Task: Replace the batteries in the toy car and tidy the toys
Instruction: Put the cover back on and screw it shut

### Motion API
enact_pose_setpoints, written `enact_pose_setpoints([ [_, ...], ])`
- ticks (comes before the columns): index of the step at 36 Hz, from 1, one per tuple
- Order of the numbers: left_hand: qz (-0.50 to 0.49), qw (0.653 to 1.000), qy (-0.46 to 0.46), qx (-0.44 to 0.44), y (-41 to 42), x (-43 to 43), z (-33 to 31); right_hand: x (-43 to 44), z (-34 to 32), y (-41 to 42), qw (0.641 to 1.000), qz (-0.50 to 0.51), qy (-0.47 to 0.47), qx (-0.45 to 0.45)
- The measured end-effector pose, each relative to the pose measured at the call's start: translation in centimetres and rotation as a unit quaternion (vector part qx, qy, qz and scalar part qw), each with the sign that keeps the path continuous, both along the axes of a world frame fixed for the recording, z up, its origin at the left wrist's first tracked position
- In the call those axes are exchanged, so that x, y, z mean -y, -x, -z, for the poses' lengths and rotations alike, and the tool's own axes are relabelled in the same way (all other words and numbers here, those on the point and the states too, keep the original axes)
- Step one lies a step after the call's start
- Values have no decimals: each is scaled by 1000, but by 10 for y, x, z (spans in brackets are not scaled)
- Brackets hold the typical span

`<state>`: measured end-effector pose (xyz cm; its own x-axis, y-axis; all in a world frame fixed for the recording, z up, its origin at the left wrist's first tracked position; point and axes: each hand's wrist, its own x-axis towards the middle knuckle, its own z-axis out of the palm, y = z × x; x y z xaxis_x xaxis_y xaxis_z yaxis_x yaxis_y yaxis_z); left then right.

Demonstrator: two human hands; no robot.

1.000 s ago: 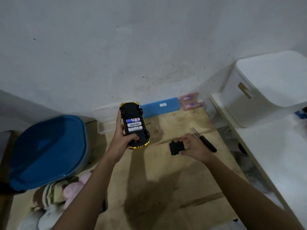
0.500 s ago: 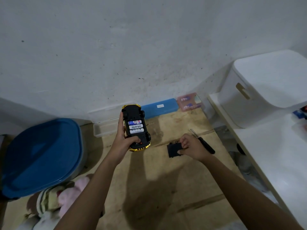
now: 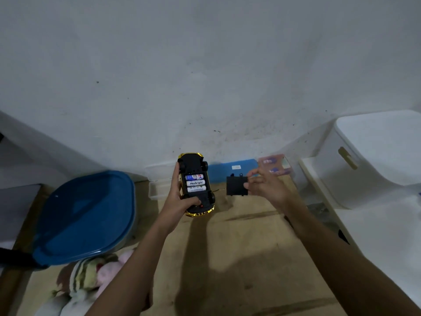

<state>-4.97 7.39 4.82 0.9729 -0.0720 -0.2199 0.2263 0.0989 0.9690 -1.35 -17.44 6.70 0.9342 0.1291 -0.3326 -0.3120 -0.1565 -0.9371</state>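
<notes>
A gold toy car (image 3: 196, 202) with a black underside is held upside down above the wooden surface by my left hand (image 3: 180, 199), thumb across its rear. Its battery bay lies uncovered and shows three batteries (image 3: 195, 183), one blue and two white. To the right of the car, my right hand (image 3: 265, 185) pinches the black battery cover (image 3: 237, 185) by its right edge, lifted in the air and a short gap away from the car.
A blue-lidded bin (image 3: 84, 215) stands at the left with a striped plush toy (image 3: 91, 274) in front of it. Along the wall lie a clear tray (image 3: 159, 185), a blue case (image 3: 232, 169) and a pink battery pack (image 3: 273, 165). White lidded box (image 3: 373, 156) at right.
My right hand has lifted the black cover off the wooden surface and raised it level with the car. The screwdriver seen earlier beside that hand is out of sight now.
</notes>
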Motion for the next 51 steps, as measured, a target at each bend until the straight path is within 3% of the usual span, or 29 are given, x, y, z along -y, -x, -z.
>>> enact_pose_setpoints([
  [7, 10, 997, 30, 65, 0, -3, -28, -61, -67, -20, 992, -70, -58, 88],
  [11, 18, 994, 30, 103, 4, -7, -45, -89, -84, -15, 986, -97, -39, 133],
  [21, 2, 991, 36, 126, 11, -14, -65, -104, -101, -2, 966, -95, 32, 240],
  [45, 19, 983, 70, 168, 6, -10, -80, -97, -111, -1, 917, -96, 123, 367],
  [51, -27, 976, 108, 187, 7, -7, -89, -103, -112, 2, 894, -82, 136, 418],
])
